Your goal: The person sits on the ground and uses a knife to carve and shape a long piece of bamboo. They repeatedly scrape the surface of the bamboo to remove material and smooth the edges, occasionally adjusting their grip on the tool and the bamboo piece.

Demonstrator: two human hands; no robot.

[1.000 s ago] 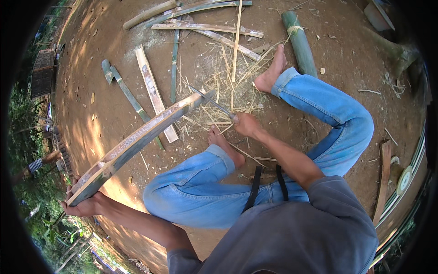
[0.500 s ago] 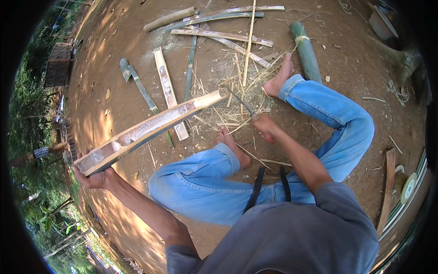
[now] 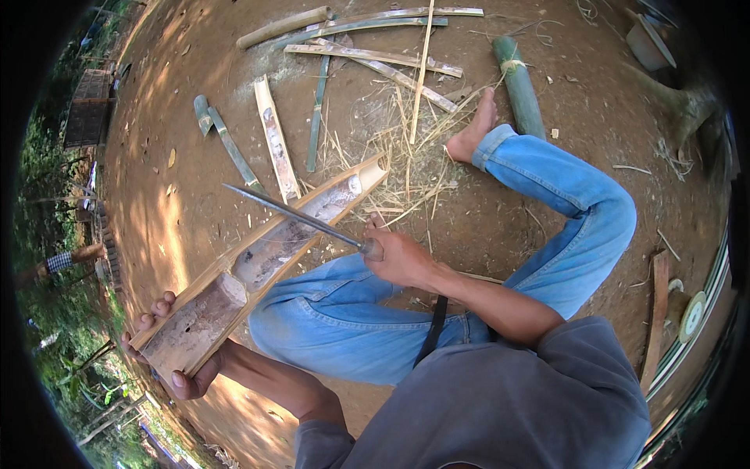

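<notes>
My left hand [image 3: 187, 379] is closed around the near end of a split bamboo half [image 3: 269, 248], fingers on one edge and thumb on the other. Its hollow side faces up, showing a pale node wall and whitish patches inside. The far end points forward and right over the ground. In my right hand [image 3: 402, 259] is the handle of a long, narrow-bladed knife [image 3: 301, 219]. The dark blade slants to the left across the bamboo half; whether it touches the bamboo I cannot tell.
Another split bamboo half [image 3: 275, 144] and a narrow green strip [image 3: 319, 117] lie ahead. Several strips [image 3: 375, 59] cross farther off, beside pale shavings [image 3: 402, 156]. A green bamboo section [image 3: 519, 90] stands past my right foot. A pale basin [image 3: 650, 43] is at far right.
The knife has moved left and nearer, from beyond the bamboo's far end to across its hollow. The bamboo half has been tipped, its near end coming closer and its hollow showing more.
</notes>
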